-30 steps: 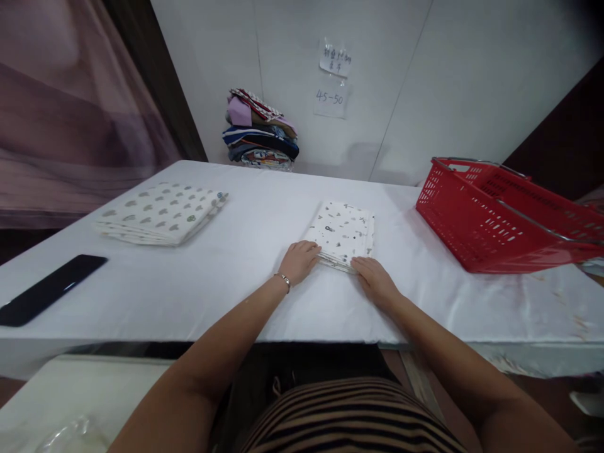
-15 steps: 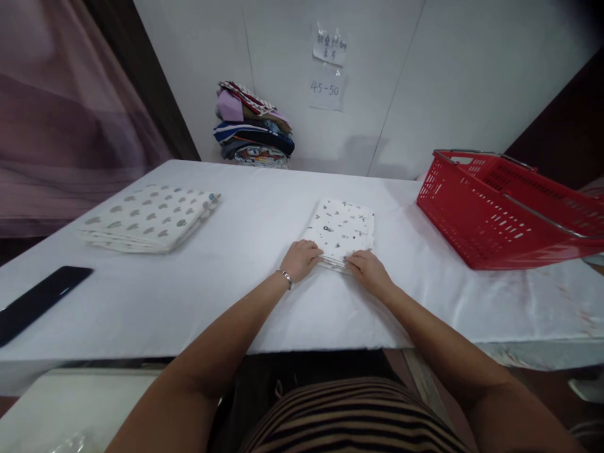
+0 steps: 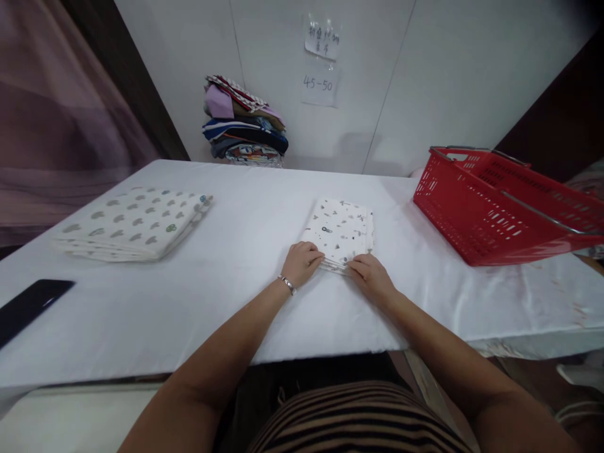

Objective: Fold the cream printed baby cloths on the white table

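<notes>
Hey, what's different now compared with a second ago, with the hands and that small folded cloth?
Both hands closed in on the near edge of the small folded cloth. The left hand curled its fingers onto the near left corner, and the right hand slid left along the edge, so the two now sit closer together. The cloth itself has not moved on the table. The larger folded cloth, red basket and phone lie as before.

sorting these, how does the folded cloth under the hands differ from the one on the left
The small cloth has sparse dark marks; the left cloth has rows of grey spots. The small cloth looks smaller, the left cloth wider. The left hand and right hand touch the small cloth; the left cloth lies untouched. Both are white and folded.
</notes>
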A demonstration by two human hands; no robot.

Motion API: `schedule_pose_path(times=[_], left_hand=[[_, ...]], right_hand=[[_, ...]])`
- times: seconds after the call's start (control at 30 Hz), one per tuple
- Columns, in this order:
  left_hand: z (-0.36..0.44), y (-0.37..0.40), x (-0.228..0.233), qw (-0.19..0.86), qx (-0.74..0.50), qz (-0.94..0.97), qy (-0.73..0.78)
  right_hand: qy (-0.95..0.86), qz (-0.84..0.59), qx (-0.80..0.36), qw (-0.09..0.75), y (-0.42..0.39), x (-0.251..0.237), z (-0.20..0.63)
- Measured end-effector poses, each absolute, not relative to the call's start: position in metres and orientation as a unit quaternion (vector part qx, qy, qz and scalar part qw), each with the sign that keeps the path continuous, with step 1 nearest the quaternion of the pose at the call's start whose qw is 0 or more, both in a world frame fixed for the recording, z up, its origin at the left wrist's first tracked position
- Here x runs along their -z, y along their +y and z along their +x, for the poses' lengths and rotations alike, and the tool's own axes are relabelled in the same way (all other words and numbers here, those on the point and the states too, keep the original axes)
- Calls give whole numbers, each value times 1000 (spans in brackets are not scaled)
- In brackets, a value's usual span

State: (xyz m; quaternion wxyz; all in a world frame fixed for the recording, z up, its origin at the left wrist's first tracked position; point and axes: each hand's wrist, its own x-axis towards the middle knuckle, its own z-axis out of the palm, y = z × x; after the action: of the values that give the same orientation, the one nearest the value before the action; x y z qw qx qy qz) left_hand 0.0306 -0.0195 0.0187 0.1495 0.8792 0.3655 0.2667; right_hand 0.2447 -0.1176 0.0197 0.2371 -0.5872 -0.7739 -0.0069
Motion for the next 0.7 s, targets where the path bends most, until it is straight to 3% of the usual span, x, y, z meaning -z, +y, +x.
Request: schedule_pose_path(times=[0.33, 0.53, 0.7], left_hand=[[19, -20, -14, 141, -289, 911, 259], [19, 10, -24, 222, -370, 750, 502], [38, 48, -38, 288, -221, 688, 629]], right_hand=[[-783, -557, 11, 277, -118, -14, 245], [-605, -660, -29, 444, -90, -13, 290], [-419, -778, -243, 401, -50, -16, 317]])
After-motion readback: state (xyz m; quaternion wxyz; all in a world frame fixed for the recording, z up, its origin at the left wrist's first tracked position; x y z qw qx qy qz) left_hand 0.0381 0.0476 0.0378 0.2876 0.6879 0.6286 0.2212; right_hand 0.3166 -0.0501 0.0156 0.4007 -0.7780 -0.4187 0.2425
